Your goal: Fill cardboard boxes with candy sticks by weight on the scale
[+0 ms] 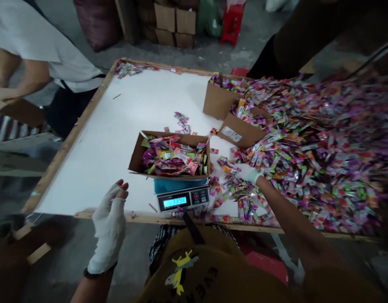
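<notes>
While the white-gloved left hand (109, 227), fingers loosely bent and empty, hangs nearer the oblong brown cardboard box (136, 156) lying left-to-right on the black digital scale (183, 199), the white-gloved right hand (246, 172) rests among shiny multicoloured packets (229, 169) right of the box, whether pinching any I cannot tell.

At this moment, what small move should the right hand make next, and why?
Probably lift a few packets toward the box on the scale. The right hand is already among the loose packets, the box stands open, and the scale's display is lit. Whether the box needs more, though, the picture cannot settle.
</notes>
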`<state>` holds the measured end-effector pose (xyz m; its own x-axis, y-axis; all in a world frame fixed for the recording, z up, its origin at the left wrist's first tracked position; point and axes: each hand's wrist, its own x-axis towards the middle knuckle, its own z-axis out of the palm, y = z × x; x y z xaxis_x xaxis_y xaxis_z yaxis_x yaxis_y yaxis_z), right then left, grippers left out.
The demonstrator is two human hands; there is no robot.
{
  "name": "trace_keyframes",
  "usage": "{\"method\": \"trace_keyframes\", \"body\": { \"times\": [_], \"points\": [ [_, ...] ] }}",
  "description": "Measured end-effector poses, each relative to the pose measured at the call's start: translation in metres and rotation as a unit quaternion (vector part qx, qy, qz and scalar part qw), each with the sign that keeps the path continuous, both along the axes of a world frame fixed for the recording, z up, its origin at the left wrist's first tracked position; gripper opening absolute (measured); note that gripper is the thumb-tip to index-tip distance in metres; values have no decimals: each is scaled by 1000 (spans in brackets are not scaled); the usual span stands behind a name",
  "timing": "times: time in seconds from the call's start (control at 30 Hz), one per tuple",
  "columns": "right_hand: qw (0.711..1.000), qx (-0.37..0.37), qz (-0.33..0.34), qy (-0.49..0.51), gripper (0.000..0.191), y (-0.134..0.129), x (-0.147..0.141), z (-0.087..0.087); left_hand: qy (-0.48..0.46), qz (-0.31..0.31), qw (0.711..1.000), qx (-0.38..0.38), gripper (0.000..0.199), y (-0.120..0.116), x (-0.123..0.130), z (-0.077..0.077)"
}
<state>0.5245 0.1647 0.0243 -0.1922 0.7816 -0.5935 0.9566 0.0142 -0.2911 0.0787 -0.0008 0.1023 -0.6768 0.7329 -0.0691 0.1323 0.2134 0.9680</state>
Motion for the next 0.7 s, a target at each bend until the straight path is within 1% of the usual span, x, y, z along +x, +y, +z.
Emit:
{"method": "trace_keyframes", "body": {
  "times": [0.07, 0.1, 0.13, 0.17, 0.2, 0.23, 0.27, 0.3, 0.33, 0.37, 0.4, 0.43, 0.47, 0.5, 0.57, 0.6, 0.63, 0.7],
  "points": [
    [999, 12, -18, 30, 42, 13, 9, 53, 18, 11, 1000, -20, 36, 0, -5, -3],
    [998, 24, -19, 58, 42, 20, 9, 83, 40, -3, 998, -45, 34, -2, -8, -8],
    [995, 37, -13, 90, 41, 28, 5, 115, 67, -42, 994, -73, 32, -6, -9, -16],
    [989, 50, 8, 141, 39, 35, -4, 145, 95, -108, 984, -104, 29, -12, -9, -26],
    [980, 62, 39, 184, 39, 43, -19, 173, 119, -197, 964, -134, 27, -18, -6, -40],
    [973, 68, 79, 206, 37, 50, -40, 196, 140, -300, 930, -158, 26, -24, -1, -56],
    [968, 73, 120, 210, 35, 57, -66, 213, 166, -398, 881, -193, 27, -30, 7, -74],
    [964, 80, 157, 197, 32, 62, -96, 223, 198, -480, 822, -235, 31, -36, 17, -93],
    [963, 84, 191, 170, 30, 66, -129, 225, 241, -537, 758, -283, 39, -40, 29, -112],
    [963, 88, 217, 135, 28, 68, -163, 221, 278, -576, 698, -322, 49, -43, 40, -130],
    [962, 92, 234, 108, 25, 67, -194, 211, 301, -612, 646, -342, 58, -45, 52, -147],
    [961, 82, 247, 95, 25, 65, -222, 197, 317, -624, 618, -359, 62, -46, 63, -162],
    [959, 81, 250, 107, 27, 60, -244, 181, 324, -628, 604, -369, 64, -47, 73, -174],
    [955, 80, 255, 127, 30, 54, -260, 166, 324, -626, 602, -374, 64, -48, 82, -184],
    [946, 81, 265, 169, 36, 41, -274, 141, 316, -612, 616, -382, 60, -50, 95, -196],
    [941, 82, 273, 183, 38, 36, -273, 133, 312, -607, 621, -386, 58, -52, 99, -199],
    [937, 82, 281, 190, 39, 33, -269, 130, 309, -601, 625, -392, 56, -54, 102, -202],
    [930, 85, 291, 209, 41, 33, -257, 132, 309, -584, 633, -403, 54, -61, 106, -204]
  ]
}}
